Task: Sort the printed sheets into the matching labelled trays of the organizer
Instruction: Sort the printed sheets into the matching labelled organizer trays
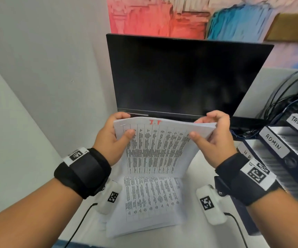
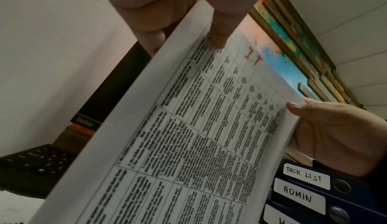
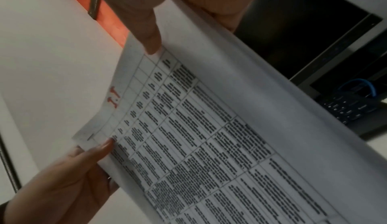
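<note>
A dark monitor (image 1: 185,76) stands at the back of the white tabletop (image 1: 189,233), with a bright painting (image 1: 189,17) on the wall above it. Off to the right sits the organizer (image 1: 287,158), its dark blue trays stepped one above another, with white labels reading TASK LIST (image 2: 304,176), ADMIN (image 1: 273,144) and a lower one that starts with H but is partly cut off. Flat on the tabletop in front of the person lies a pile of printed sheets (image 1: 148,203). Lifted above that pile, in front of the monitor, is a stapled set of sheets (image 1: 159,147) covered with a printed table and marked "I.T" in red at its top edge; its lower edge meets the pile. The left hand (image 1: 112,138) pinches its top left corner, thumb on the front and fingers (image 1: 121,115) curled behind. The right hand (image 1: 214,136) pinches the top right corner in the same way. A black keyboard (image 2: 35,166) shows behind the paper.
</note>
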Available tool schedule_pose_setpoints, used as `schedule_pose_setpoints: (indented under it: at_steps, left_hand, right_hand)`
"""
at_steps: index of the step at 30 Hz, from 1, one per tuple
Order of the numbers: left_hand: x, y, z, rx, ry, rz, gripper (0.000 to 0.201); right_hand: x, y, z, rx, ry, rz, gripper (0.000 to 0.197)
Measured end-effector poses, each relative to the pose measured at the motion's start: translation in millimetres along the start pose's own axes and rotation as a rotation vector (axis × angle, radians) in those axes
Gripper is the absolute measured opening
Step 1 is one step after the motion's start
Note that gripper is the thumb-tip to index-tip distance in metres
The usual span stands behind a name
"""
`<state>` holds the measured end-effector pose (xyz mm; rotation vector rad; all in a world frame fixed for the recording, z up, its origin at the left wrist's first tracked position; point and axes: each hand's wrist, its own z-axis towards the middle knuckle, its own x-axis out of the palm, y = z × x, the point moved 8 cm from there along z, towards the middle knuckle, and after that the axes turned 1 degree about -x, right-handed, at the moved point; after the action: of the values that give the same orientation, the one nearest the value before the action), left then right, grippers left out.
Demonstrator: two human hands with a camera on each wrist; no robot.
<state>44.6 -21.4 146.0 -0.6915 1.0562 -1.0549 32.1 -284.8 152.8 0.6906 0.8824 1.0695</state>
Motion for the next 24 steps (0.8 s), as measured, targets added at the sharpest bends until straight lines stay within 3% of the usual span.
schedule_pose_setpoints:
  at_steps: [4,6,9,12,14,16,21,24]
  left_hand:
    - [1.1,-2.7,4.8,-0.014,-0.020,0.051,0.026]
    - [2.0,-0.5,8.5,-0.048,-0.027,0.080,0.027]
    - [-2.9,-0.6,14.4,-0.085,-0.103,0.171,0.051]
    - [-5.2,-31.0,20.4,0.114,-0.175,0.543,0.075]
    - [13.9,-54.8,22.1,0.326,-0.078,0.814,0.070]
    - [36.5,-66.9,25.8,0.436,0.049,0.996,0.054]
    - [75.8,-70.5,31.7,0.352,0.403,1.105,0.021]
    - [80.9,-79.6,34.0,0.337,0.384,1.063,0.017]
  right_hand:
    - [0.6,4.2,0.5,-0.082,-0.027,-0.066,0.062]
    - [2.1,7.6,1.9,-0.124,-0.012,-0.159,0.055]
    - [4.4,10.5,6.8,-0.166,0.015,-0.335,0.029]
    - [5.1,12.2,9.3,-0.166,0.027,-0.394,0.023]
    - [8.2,15.6,8.3,-0.171,0.045,-0.417,0.023]
    - [14.2,21.8,5.5,-0.200,0.077,-0.433,0.022]
    - [7.4,25.0,0.5,-0.158,0.103,-0.498,0.020]
    - [-24.1,23.5,-2.7,-0.085,0.026,-0.488,0.023]
